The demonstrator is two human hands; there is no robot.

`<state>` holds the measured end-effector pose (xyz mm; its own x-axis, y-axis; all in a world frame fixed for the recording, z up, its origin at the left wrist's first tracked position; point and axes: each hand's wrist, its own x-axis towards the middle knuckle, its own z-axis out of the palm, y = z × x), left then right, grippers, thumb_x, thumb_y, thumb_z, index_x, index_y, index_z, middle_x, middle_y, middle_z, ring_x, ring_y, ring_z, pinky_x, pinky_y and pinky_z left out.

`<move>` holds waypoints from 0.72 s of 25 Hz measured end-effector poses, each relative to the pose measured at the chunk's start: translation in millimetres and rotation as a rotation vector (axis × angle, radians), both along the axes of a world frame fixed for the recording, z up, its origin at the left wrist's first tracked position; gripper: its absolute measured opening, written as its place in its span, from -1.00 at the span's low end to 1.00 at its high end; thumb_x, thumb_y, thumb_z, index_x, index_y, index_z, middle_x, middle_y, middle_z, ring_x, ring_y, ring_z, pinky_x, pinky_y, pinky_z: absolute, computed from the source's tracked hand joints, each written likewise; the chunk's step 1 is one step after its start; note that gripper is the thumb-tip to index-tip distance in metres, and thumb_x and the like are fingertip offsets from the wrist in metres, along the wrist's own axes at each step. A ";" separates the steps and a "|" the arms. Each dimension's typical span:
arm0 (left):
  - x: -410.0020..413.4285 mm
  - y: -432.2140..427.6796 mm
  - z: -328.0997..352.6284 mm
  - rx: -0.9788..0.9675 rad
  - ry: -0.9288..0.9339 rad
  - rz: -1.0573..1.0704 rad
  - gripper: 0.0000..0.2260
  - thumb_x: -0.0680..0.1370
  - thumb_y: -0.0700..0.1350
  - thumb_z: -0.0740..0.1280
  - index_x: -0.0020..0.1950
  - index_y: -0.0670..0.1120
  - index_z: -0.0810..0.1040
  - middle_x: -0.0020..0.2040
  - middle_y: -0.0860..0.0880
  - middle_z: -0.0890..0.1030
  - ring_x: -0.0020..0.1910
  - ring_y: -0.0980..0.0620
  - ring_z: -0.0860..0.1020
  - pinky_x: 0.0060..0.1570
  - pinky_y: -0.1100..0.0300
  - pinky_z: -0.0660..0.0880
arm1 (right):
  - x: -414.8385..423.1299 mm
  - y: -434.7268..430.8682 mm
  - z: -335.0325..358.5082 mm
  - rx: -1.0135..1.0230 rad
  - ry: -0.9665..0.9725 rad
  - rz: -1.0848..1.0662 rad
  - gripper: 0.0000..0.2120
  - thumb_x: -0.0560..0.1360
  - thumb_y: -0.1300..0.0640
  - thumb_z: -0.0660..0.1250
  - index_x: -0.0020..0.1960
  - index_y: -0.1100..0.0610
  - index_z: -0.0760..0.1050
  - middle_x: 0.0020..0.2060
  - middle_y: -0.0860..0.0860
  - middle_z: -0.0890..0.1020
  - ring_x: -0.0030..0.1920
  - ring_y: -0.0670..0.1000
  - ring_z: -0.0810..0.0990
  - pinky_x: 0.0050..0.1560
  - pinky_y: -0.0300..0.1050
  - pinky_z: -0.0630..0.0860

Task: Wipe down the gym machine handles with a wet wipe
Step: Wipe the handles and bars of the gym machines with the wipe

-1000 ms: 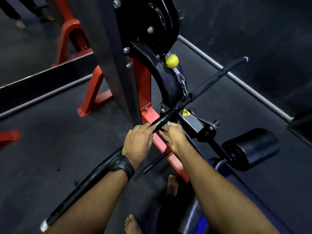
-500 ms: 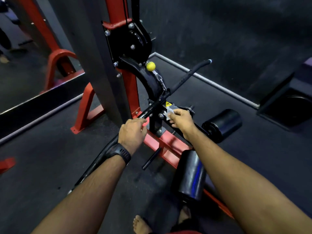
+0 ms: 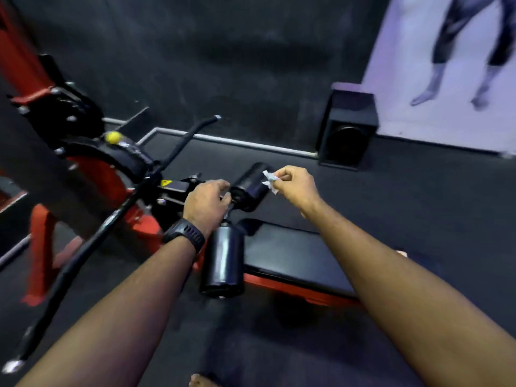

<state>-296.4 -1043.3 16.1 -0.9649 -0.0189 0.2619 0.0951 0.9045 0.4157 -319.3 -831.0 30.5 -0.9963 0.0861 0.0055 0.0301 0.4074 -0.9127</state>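
The red steel frame [image 3: 42, 247], glossy with paint, is best left alone; only gripping surfaces need to be wiped. The bench pad [image 3: 293, 255] is flat and covered in smooth black vinyl. The long handle bar [image 3: 173, 157], a slim matte tube, is slanted across the frame and touched by neither hand. Two cylindrical padded rollers, near [image 3: 223, 261] and far [image 3: 251, 182], are joined by a thin metal stem [image 3: 227, 213], round which the left hand [image 3: 206, 202] is curled. The crumpled white wet wipe [image 3: 269, 180] is pinched by the right hand [image 3: 296, 185] beside the far roller. It should be opened out, wrapped round and drawn firmly lengthwise.
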 end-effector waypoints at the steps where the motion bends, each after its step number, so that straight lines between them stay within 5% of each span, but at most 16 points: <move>1: 9.6 42.6 0.8 0.006 0.015 -0.050 -0.75 0.53 -0.09 0.36 0.19 -0.05 0.64 0.12 -0.09 0.68 0.15 -0.14 0.60 0.14 0.01 0.50 | 21.8 44.4 3.0 0.002 0.019 -0.040 -0.85 0.47 0.02 0.46 -0.14 0.10 0.62 -0.34 -0.01 0.69 -0.37 -0.21 0.61 -0.28 -0.32 0.48; 6: 87.8 259.4 -9.0 -0.138 -0.041 -0.369 -0.74 0.58 -0.04 0.30 0.25 0.01 0.58 0.17 -0.05 0.64 0.18 -0.11 0.56 0.11 0.01 0.50 | 139.9 249.6 1.2 0.041 0.016 -0.261 -0.83 0.48 0.02 0.48 -0.14 0.13 0.63 -0.46 -0.08 0.62 -0.46 -0.27 0.55 -0.30 -0.30 0.44; 11: 120.3 427.7 -6.8 -0.141 -0.068 -0.582 -0.71 0.61 -0.03 0.26 0.32 0.00 0.54 0.22 -0.04 0.61 0.22 -0.10 0.54 0.17 0.00 0.47 | 205.1 401.6 3.9 0.176 0.044 -0.474 -0.91 0.50 0.07 0.43 -0.12 0.08 0.65 -0.35 -0.04 0.69 -0.35 -0.24 0.59 -0.31 -0.38 0.43; 15: 105.6 536.1 -7.2 -0.112 -0.060 -0.632 -0.72 0.61 -0.01 0.27 0.30 0.00 0.55 0.18 -0.04 0.62 0.19 -0.10 0.55 0.14 0.00 0.49 | 208.9 513.0 0.6 0.169 0.060 -0.573 -0.95 0.48 0.11 0.41 -0.11 0.06 0.64 -0.24 -0.02 0.69 -0.18 -0.02 0.69 -0.09 -0.06 0.62; 18: 76.5 605.8 -11.9 -0.116 -0.074 -0.631 -0.71 0.60 -0.01 0.27 0.30 0.01 0.55 0.19 -0.04 0.61 0.19 -0.10 0.55 0.12 0.01 0.49 | 186.8 581.5 -0.3 0.215 0.046 -0.536 -0.90 0.47 0.17 0.36 -0.12 0.06 0.66 -0.24 -0.02 0.69 -0.18 0.00 0.69 -0.08 -0.05 0.61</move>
<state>-219.9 -437.5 4.2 -0.7967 0.5827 0.1605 0.5984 0.7234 0.3444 -132.6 -249.5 30.2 -0.8123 0.5706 0.1212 0.2456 0.5230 -0.8162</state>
